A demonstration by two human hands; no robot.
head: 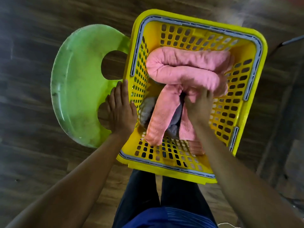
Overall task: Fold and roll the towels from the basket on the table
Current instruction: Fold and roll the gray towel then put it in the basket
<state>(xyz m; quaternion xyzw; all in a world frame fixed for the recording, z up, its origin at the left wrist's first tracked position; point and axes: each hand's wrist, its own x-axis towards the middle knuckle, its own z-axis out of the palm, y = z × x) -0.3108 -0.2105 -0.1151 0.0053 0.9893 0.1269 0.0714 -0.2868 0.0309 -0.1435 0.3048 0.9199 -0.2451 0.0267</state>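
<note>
A yellow slotted basket (250,89) stands in front of me, seen from above. Pink towels fill it: a thick folded pink towel (185,68) lies across the far half, and a pink strip (162,112) hangs toward the near wall. Beneath them shows a grey towel (146,109). My right hand (199,106) is inside the basket, fingers curled into the pink towel. My left hand (122,107) lies with straight fingers against the outside of the basket's left wall.
A green plastic chair back (77,86) curves to the left of the basket. Dark wood-pattern floor (32,145) lies all around. My legs in dark trousers (148,195) are just below the basket's near rim. The picture is blurred by motion.
</note>
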